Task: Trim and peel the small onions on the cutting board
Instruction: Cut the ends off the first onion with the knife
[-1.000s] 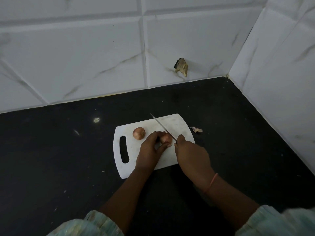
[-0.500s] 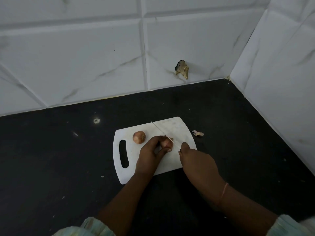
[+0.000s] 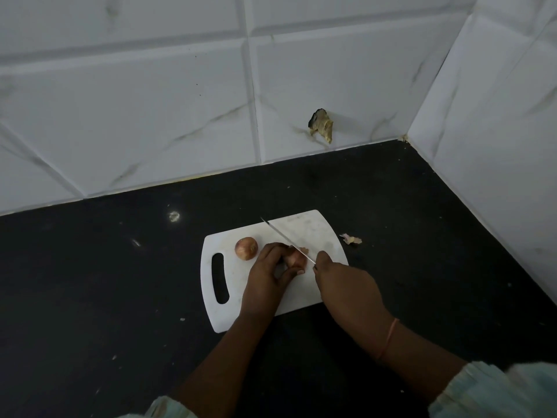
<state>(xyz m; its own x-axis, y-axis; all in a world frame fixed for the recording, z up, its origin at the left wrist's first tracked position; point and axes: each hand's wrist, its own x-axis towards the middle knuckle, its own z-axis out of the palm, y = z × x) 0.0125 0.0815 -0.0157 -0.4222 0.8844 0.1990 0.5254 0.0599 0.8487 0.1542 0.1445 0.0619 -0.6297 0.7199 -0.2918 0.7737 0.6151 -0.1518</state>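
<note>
A white cutting board (image 3: 316,230) with a handle slot lies on the black counter. My left hand (image 3: 268,276) pinches a small brown onion (image 3: 294,259) against the board between thumb and fingers. My right hand (image 3: 346,288) grips a knife (image 3: 286,236) whose thin blade runs up and left across the onion's right end. The handle is hidden in my fist. A second small onion (image 3: 246,248), still in its skin, sits loose on the board just left of my left hand.
A scrap of onion skin (image 3: 350,239) lies on the black counter (image 3: 105,297) just off the board's right edge. White tiled walls close the counter at the back and right, with a chipped hole (image 3: 322,125) in the back wall.
The knife blade has drawn slightly towards me across the held onion's right end. My left hand keeps its hold on it. The loose onion has not moved.
</note>
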